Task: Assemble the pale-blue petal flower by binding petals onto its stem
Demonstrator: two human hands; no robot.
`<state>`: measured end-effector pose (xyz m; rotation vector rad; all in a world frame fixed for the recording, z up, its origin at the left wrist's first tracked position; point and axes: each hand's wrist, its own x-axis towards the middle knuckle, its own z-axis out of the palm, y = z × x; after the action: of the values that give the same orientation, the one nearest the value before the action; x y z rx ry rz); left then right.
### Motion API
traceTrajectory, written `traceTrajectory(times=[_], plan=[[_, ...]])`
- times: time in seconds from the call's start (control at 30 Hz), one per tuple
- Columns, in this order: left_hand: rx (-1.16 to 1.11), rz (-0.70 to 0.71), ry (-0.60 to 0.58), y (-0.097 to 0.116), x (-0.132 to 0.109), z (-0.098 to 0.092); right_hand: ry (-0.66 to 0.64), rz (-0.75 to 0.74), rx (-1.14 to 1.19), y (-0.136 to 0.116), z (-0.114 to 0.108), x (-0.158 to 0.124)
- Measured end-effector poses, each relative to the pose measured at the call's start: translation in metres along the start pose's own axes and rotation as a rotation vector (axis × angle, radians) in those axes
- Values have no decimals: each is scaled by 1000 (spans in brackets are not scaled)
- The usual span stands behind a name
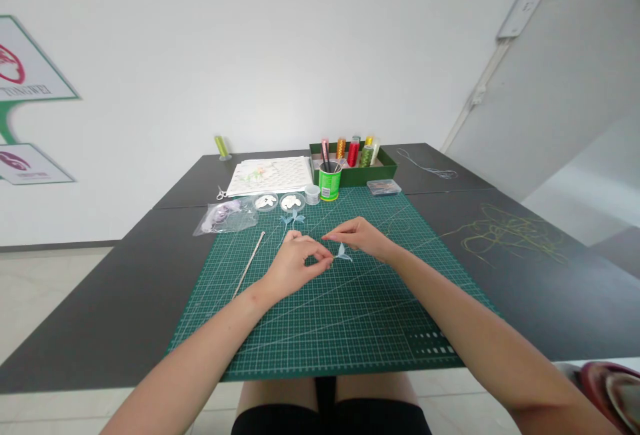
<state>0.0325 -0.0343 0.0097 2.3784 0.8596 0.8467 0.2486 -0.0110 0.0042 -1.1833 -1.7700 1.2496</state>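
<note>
My left hand [300, 260] pinches a small pale-blue petal piece [343, 254] between thumb and forefinger, above the green cutting mat [320, 328]. Its petals point to the right, away from the fingertips. Just beyond it, my right hand [361, 235] has thumb and fingers pressed together; whatever they hold is too fine to make out. More pale-blue petals on thin stems [294, 219] lie on the mat past my left hand. To the left of that hand rests a thin silvery stick [249, 264], lying at a slant.
Small dishes of white pieces [267, 201], a clear plastic bag [227, 216] and a green can [329, 183] stand farther back. Behind are patterned sheets [270, 175] and a green box [385, 171] of thread spools. Tangled yellow-green thread [507, 235] lies at right.
</note>
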Motion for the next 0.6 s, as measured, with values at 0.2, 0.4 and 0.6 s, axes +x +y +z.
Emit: traceTrajectory(times=[0.2, 0.4, 0.6], plan=[[29, -115, 205, -3, 3, -6, -78, 78, -11, 4, 0, 1], [59, -214, 277, -10, 4, -8, -146, 44, -25, 2, 1, -2], [178, -201, 294, -14, 3, -6, -165, 1, 74, -7, 7, -6]])
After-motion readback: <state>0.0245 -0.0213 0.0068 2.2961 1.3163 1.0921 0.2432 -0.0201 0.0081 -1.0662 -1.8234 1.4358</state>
